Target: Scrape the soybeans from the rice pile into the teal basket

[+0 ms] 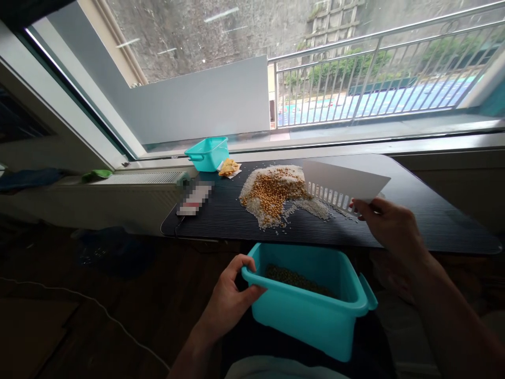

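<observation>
So the scraper (pixel 343 179), a thin pale sheet with slots along one long edge, is right of center in the frame, beside the pile (pixel 272 195) of white grains and yellow beans on the dark counter (pixel 426 210). The right hand (pixel 389 216) has its fingers pinched on the near corner. I can't tell whether the slotted edge touches the counter. I'd guess it's light and a bit bendy, with weak spots between the slots, so holding the solid part seems safer.

The left hand (pixel 232 292) has its fingers clamped over the left rim of the tub (pixel 303 321), bottom center, with dark grains (pixel 300 279) inside. Looks like stiff plastic, maybe slick, with the loose contents adding some weight; I'd go for the rim, or the handle on its right. The pile's loose stuff and would probably roll and scatter.

Brands? None I can make out. The box (pixel 195 198) at center left is pixelated, so no reading it, and the small tub (pixel 209 152) above shows no lettering.
</observation>
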